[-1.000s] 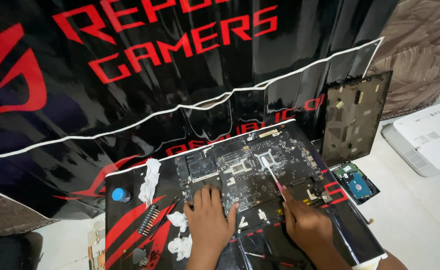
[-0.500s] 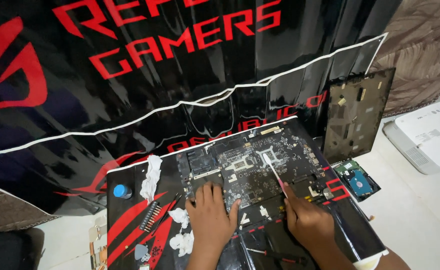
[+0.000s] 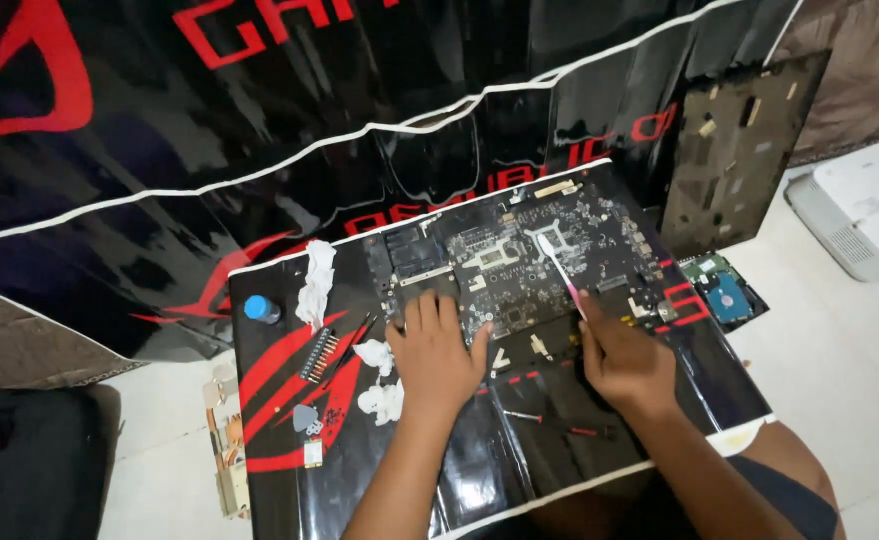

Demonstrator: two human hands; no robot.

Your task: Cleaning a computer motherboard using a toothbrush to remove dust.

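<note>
Head view: a glossy black-and-red banner (image 3: 290, 420) covers the work surface and backdrop. The circuit board (image 3: 520, 265) lies just past centre. The left hand (image 3: 438, 352) presses flat, fingers spread, on its seven o'clock edge. The right hand (image 3: 625, 362), at four o'clock, is closed around a toothbrush (image 3: 558, 265) whose bristles touch the board.

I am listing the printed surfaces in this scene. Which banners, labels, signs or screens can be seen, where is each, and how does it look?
Hanging banner: behind the work area, glossy black, large red lettering, thin white line.
Printed mat: flat under the circuit board, black with red shapes, white edge.
Drive label: on the small hard drive at the right, blue.
White device: far right, boxy, no screen visible.
No lit screen in view.
</note>
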